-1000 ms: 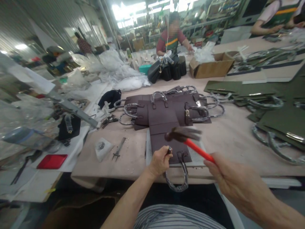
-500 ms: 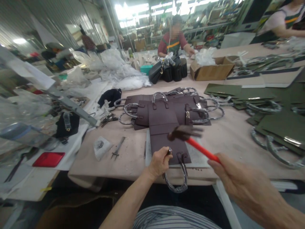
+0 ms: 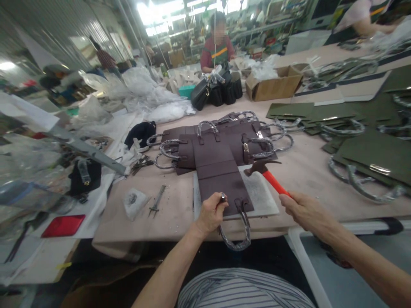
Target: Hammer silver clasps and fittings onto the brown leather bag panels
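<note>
My left hand (image 3: 210, 214) is closed around a short metal rod, likely a punch or setter (image 3: 223, 197), with its top end showing above my fingers. It presses over the lower part of a dark brown leather bag panel (image 3: 221, 186), near the panel's plastic-wrapped handle (image 3: 237, 246), which hangs over the table edge. The rod's lower tip is hidden by my hand. My right hand (image 3: 303, 208) grips a claw hammer (image 3: 272, 182) by its red handle. The hammer's head hovers just right of the panel, over a pale slab (image 3: 265, 201) lying under the panel.
More brown bag panels (image 3: 183, 149) with wrapped handles lie behind. Olive panels (image 3: 359, 154) are spread at right. A metal divider-like tool (image 3: 157, 201), a plastic bag (image 3: 135, 204) and a red pouch (image 3: 63, 226) lie left. A co-worker (image 3: 218, 47) stands beyond black bags (image 3: 218, 92).
The hammer has moved right, away from the rod, and is no longer blurred. My left hand stays on the panel with the rod. The whole view has shifted slightly.
</note>
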`<state>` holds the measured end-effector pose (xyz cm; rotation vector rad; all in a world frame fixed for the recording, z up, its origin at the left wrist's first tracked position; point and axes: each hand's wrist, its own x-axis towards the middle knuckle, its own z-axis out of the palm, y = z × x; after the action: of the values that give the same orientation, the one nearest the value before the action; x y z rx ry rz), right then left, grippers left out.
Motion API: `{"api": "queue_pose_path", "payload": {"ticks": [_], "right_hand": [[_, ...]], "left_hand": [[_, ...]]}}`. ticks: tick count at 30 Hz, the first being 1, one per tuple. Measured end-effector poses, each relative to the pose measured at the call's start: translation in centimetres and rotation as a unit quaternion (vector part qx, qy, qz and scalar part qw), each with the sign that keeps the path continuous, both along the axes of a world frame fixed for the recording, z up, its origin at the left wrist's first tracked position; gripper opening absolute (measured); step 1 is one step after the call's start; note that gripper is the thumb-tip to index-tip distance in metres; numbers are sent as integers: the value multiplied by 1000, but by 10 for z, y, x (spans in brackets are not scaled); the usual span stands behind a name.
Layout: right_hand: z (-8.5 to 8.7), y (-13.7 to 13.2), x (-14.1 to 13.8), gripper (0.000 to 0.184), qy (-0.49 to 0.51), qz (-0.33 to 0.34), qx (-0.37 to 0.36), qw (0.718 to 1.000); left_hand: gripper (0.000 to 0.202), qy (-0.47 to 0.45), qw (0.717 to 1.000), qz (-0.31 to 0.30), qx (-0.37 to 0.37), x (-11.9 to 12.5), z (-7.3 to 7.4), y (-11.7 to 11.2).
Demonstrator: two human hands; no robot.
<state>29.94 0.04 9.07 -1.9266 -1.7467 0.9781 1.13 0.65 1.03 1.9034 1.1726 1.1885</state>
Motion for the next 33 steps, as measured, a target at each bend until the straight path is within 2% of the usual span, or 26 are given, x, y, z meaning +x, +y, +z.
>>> {"api": "queue_pose_path", "payload": {"ticks": [2,4,6,8,11,14,16,17,19,21,25,29,33], "right_hand": [[-23,11,7,43,-33,-48,-18,998],[-42,22,14,40,-91,-68,-1,994],[-53,31,18,36,-140,-78,32,987],[-55,38,14,35,-175,-70,90,978],[-56,38,-13,44,-189,7,207,960],[-65,27,-57,50,-150,151,280,936],[-75,19,-81,53,-155,192,291,925],[-79,15,-88,54,-160,199,287,923],[-86,11,-94,57,-167,198,270,927],[-87,11,-92,57,-162,203,257,931],[-84,12,-88,56,-156,195,256,934],[-83,12,-90,56,-154,194,260,933],[-87,14,-88,58,-151,196,262,933]], "left_hand": [[7,6,1000,0,-16,-2,3,0],[8,14,1000,1,-18,-4,6,-1],[9,19,1000,4,-11,-6,8,-2],[9,20,1000,8,-10,-7,10,-4],[9,19,1000,12,-17,-6,11,-5],[8,3,999,19,-46,-4,8,-6],[10,-77,990,66,-97,-1,5,-5],[13,-143,976,104,-126,-1,4,-5],[22,-274,930,176,-168,-2,2,-4],[31,-325,907,196,-181,-7,4,-4],[35,-253,933,189,-174,-27,12,-8],[33,-154,937,265,-167,-59,16,-12],[33,29,921,339,-190,-99,11,-10]]}}
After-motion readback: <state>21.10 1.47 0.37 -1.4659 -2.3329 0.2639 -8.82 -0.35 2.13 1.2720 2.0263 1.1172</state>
